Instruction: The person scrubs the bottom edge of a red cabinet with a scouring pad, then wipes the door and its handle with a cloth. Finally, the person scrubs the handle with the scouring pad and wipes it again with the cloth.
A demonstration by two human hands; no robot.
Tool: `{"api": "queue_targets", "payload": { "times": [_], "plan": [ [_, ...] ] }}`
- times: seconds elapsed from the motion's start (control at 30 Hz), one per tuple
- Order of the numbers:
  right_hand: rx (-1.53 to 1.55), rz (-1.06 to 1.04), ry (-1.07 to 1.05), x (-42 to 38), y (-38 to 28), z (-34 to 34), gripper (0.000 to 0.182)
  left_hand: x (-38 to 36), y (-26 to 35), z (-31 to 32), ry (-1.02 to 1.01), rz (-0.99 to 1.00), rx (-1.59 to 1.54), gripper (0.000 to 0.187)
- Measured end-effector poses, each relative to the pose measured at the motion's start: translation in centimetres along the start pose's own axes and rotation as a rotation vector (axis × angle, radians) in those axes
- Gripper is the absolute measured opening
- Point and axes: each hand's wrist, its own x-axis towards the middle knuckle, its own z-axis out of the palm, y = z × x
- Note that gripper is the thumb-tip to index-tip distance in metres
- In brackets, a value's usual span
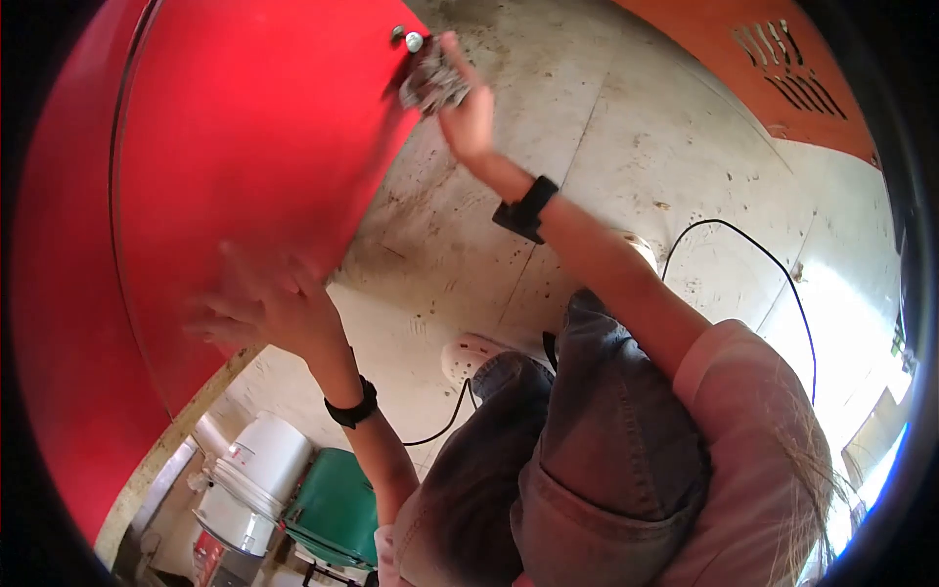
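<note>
My right hand (468,110) holds a crumpled grey cloth (430,83) against the edge of a bright red panel (264,117), just below a small round metal lock or knob (414,42). My left hand (284,303) is over the lower part of the same panel, its fingers spread and blurred by motion, with nothing in it. Whether its fingertips touch the panel cannot be made out. Both wrists carry black bands.
Stained pale floor (548,117) lies around my white shoe (471,357). A black cable (782,269) curves across it. An orange slotted panel (685,39) stands at upper right. White buckets (264,460) and a green container (333,504) are at lower left.
</note>
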Motion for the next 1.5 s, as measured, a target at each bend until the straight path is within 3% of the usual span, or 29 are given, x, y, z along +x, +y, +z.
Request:
{"api": "queue_targets", "payload": {
  "times": [0.1,0.2,0.23,0.33,0.4,0.47,0.57,0.67,0.73,0.8,0.83,0.9,0.97,1.0,1.03,1.13,1.17,1.2,1.27,1.37,1.5],
  "plan": [
    [0.121,0.050,0.021,1.9,3.1,-0.5,0.054,-0.4,-0.3,0.4,-0.007,-0.013,-0.028,0.053],
    [-0.278,0.043,0.109,-0.5,0.1,-0.1,0.053,-0.9,-1.0,1.3,0.003,-0.017,-0.014,0.052],
    [-0.351,-0.037,0.168,-1.2,2.3,0.4,0.052,-1.1,-1.2,1.6,0.012,-0.012,-0.004,0.052],
    [-0.418,0.086,0.089,-5.7,2.0,2.6,0.039,-1.0,-1.1,1.5,0.000,-0.042,-0.069,0.049],
    [-0.521,0.190,-0.072,-9.3,2.5,4.1,0.023,-0.8,-0.8,1.2,0.034,-0.043,-0.158,0.046],
    [-0.272,0.354,-0.227,-12.6,3.8,5.8,0.013,-1.0,-1.2,1.3,0.031,-0.032,-0.196,0.046],
    [-0.125,0.658,-0.617,-14.2,-1.6,6.9,0.011,-1.8,-2.4,1.6,-0.001,0.021,-0.157,0.047],
    [0.273,1.031,-0.614,-18.4,5.6,9.2,0.021,-2.4,-3.4,1.9,0.027,0.075,-0.133,0.048],
    [0.049,-0.014,-0.962,-13.7,2.1,6.8,0.022,-2.7,-3.9,1.5,0.030,0.068,-0.191,0.048],
    [0.514,0.251,-0.992,-10.8,1.8,5.0,0.023,-2.9,-4.1,1.0,0.097,-0.027,-0.237,0.049],
    [1.016,1.068,-0.737,-10.2,2.7,4.4,0.024,-3.2,-4.3,0.8,0.133,-0.074,-0.259,0.049],
    [0.572,0.872,-0.625,-6.5,-1.0,1.6,0.025,-3.9,-5.3,0.9,0.172,-0.117,-0.215,0.050],
    [0.566,0.600,-0.663,-4.1,-5.2,-0.3,0.028,-4.8,-5.6,0.9,0.163,-0.155,-0.212,0.051],
    [0.469,0.513,-0.311,-4.1,-6.6,-0.3,0.028,-5.3,-5.5,1.0,0.136,-0.168,-0.231,0.051],
    [0.389,0.305,-0.110,-4.4,-8.5,0.6,0.027,-5.9,-5.6,1.2,0.111,-0.181,-0.248,0.052],
    [0.280,0.035,-0.030,-5.5,-7.5,2.4,0.028,-8.4,-5.6,2.2,-0.027,-0.225,-0.268,0.053],
    [-0.015,0.036,-0.011,-6.9,-7.0,2.9,0.030,-8.9,-5.5,2.3,-0.051,-0.220,-0.247,0.053],
    [-0.061,-0.037,-0.177,-7.7,-4.4,2.5,0.036,-9.4,-5.4,2.4,-0.102,-0.231,-0.228,0.054],
    [-0.028,-0.256,-0.221,-10.9,-3.3,5.4,0.050,-10.3,-5.1,2.5,-0.207,-0.252,-0.195,0.054],
    [-0.437,-0.501,-0.457,-13.4,-2.0,5.6,0.069,-10.9,-5.2,2.7,-0.205,-0.249,-0.223,0.055],
    [-0.603,-0.976,-0.869,-12.8,0.8,4.6,0.050,-11.3,-5.3,3.0,-0.190,-0.249,-0.240,0.055]
  ]
}}
